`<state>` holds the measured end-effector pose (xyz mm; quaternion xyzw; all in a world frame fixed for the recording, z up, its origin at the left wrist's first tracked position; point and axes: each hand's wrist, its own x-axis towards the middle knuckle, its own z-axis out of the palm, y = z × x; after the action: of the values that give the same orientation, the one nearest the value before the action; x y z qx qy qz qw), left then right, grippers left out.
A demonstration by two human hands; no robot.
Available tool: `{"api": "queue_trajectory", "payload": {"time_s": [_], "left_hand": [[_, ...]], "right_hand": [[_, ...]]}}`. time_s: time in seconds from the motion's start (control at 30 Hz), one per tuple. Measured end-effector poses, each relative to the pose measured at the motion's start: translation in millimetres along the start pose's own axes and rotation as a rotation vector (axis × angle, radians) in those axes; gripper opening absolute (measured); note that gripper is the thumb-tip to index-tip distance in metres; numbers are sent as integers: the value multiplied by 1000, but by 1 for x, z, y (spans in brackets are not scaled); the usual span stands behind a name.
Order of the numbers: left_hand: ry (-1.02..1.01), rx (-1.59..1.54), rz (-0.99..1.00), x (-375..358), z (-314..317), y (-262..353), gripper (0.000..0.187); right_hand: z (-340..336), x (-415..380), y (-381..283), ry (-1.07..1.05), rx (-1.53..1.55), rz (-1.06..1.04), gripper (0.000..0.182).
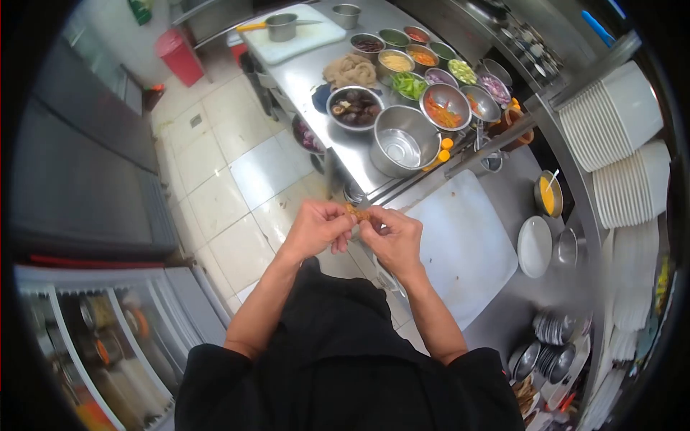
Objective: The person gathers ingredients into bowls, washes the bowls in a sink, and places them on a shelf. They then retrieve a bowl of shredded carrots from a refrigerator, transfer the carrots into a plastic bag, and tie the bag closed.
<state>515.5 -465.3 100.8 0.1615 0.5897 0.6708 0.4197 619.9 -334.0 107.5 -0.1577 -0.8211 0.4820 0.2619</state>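
Both hands meet in front of the body, over the floor and just left of the white cutting board [460,248]. A small orange-brown piece of food [357,212] is pinched between them. The fingers of my left hand [320,228] close on its left side, and my right hand [392,235] grips its right side with thumb and forefinger. What exactly the food is cannot be made out. Beyond the hands, a deep steel pot [384,161] stands at the counter's edge, beside a bowl of dark brown pieces [355,108].
Bowls of cut vegetables [444,106] crowd the steel counter. A knife and steel cup [281,27] lie on a far board. Stacked white plates [611,108] fill the right shelf. An oval plate [535,247] lies near a yellow-filled bowl [549,195]. An open refrigerated drawer unit [108,345] stands lower left.
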Motion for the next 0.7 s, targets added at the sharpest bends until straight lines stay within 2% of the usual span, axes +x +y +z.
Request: {"api": "queue_trajectory", "payload": {"time_s": [0.1, 0.2, 0.3, 0.37, 0.5, 0.57, 0.7], "left_hand": [[-97, 47, -24, 22, 6, -10, 15], [-203, 112, -66, 41, 29, -14, 15], [-327, 226, -111, 58, 56, -27, 17], [-391, 312, -207, 61, 77, -31, 23], [-534, 375, -242, 73, 104, -43, 28], [-564, 374, -282, 80, 114, -42, 24], [-629, 327, -323, 89, 134, -33, 19]], "right_hand": [[0, -4, 11, 111, -121, 9, 11], [-11, -16, 26, 284, -150, 106, 8], [-37, -39, 42, 343, -246, 213, 8], [-53, -58, 49, 331, -156, 511, 10], [-81, -74, 53, 369, -87, 535, 12], [-93, -80, 59, 369, 183, 657, 14], [-108, -80, 58, 455, 321, 676, 15]]}}
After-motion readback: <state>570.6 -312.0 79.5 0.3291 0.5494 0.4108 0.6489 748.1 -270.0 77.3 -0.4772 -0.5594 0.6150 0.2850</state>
